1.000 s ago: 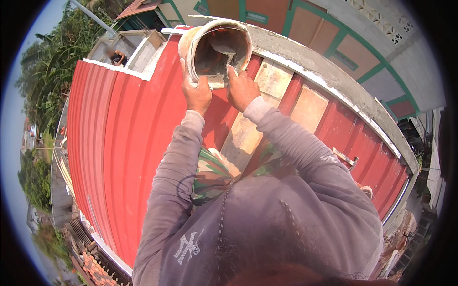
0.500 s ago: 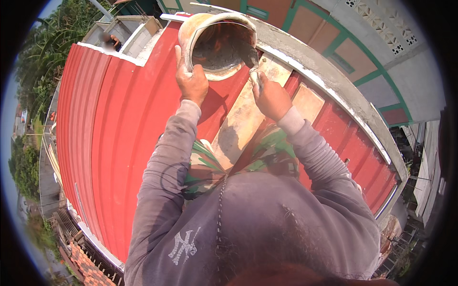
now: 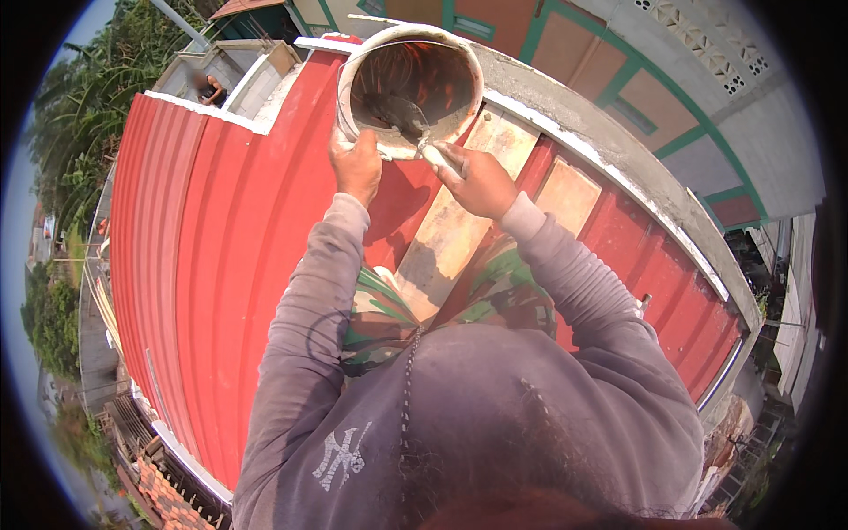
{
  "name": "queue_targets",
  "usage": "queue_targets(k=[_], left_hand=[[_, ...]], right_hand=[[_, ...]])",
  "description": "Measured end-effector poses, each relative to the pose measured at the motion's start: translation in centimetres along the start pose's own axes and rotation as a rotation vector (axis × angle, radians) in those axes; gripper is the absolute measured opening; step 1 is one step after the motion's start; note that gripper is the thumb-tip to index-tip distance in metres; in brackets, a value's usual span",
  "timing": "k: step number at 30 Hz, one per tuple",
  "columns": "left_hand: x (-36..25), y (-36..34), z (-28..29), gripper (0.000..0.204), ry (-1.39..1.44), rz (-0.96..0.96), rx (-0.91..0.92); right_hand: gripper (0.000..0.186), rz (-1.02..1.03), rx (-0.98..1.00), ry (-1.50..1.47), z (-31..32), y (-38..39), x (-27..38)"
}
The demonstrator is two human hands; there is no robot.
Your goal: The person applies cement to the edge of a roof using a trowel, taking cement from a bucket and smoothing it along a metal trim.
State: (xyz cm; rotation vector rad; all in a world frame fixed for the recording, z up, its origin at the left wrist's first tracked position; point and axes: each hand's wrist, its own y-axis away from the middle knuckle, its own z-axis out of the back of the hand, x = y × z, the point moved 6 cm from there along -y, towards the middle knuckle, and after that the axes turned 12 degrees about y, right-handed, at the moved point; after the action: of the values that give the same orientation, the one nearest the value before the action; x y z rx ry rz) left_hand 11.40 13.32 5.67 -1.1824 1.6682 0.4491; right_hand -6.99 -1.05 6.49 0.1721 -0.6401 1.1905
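A pale, mortar-smeared bucket [image 3: 446, 75] is tilted so that its mouth faces me, with a wire handle across its upper rim. My left hand [image 3: 358, 168] grips it at the lower left edge. In my right hand [image 3: 484, 183] is the light handle of a trowel [image 3: 405, 115]. The trowel's dark blade reaches inside the bucket's mouth, over the lower part. Grey residue coats the inside; how much mortar lies deeper is hard to make out.
Red corrugated roofing [image 3: 238, 221] spreads around me. A stained plank [image 3: 468, 199] and a shorter board [image 3: 567, 194] lie on it. Along the right runs a cement ledge [image 3: 609, 119]. Another person [image 3: 212, 91] is at the far left beside a block wall.
The trowel has swung from the right rim leftward into the bucket's mouth. The bucket has shifted slightly right and its opening has turned. My left hand grips lower on it.
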Motion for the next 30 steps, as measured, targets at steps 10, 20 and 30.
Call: queue_targets(k=[10, 20, 30], left_hand=[[-1.3, -0.2, 0.6, 0.034, 0.061, -0.045, -0.092], [-1.6, -0.9, 0.3, 0.043, 0.036, -0.123, 0.042], [-2.1, -0.4, -0.3, 0.053, -0.096, -0.157, 0.111]], right_hand=[[0.037, 0.111, -0.108, -0.199, 5.9, 1.9, 4.2], [0.041, 0.173, 0.002, 0.038, 5.0, -4.2, 1.8], [0.041, -0.131, 0.269, -0.289, 3.8, -6.8, 1.3]])
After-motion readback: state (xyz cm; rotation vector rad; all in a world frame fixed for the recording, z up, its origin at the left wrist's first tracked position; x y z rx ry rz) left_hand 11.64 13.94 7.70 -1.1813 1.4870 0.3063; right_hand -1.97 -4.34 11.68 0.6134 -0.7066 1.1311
